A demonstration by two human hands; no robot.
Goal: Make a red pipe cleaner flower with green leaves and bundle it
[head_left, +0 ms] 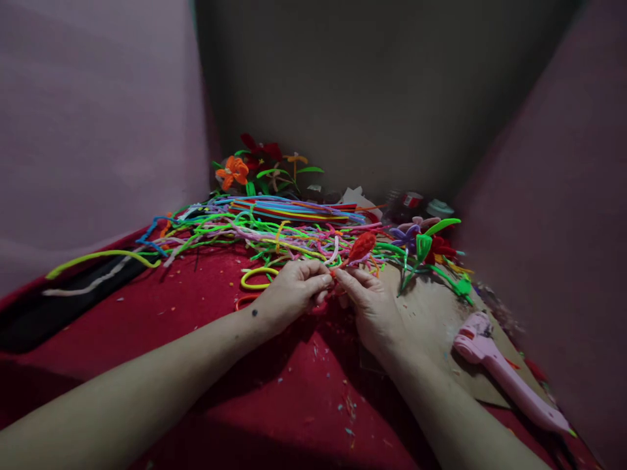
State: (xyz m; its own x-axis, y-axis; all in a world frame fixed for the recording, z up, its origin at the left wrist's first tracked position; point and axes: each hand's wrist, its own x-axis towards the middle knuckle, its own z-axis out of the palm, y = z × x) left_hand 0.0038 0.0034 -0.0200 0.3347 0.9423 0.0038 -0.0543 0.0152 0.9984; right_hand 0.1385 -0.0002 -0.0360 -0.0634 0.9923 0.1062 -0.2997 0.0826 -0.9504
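Both hands met over the red cloth [196, 326], just in front of the pile of pipe cleaners [274, 225]. The left hand [294, 292] and the right hand [369, 301] each had thumb and forefinger closed in a pinch on the lower end of a red pipe-cleaner petal [361, 247]. The petal stood tilted to the right above the fingertips, against the pile behind it.

The step in hand seemed to be the twisting of the petal's stem. To do it well, I think one hand should hold the base firm, close under the loop, while the other turns the loose ends tightly, so that the loop does not open or lose its shape.

The fingers covered the stem, so I could not tell whether one strand or two were held, nor whether something lay under the right palm. A pink glue gun [499, 372] lay on the cardboard [431, 320], well apart from the hands. The orange flower [234, 171] at the back was small and dim, and the things behind the purple flower [406, 235] were too blurred to name.
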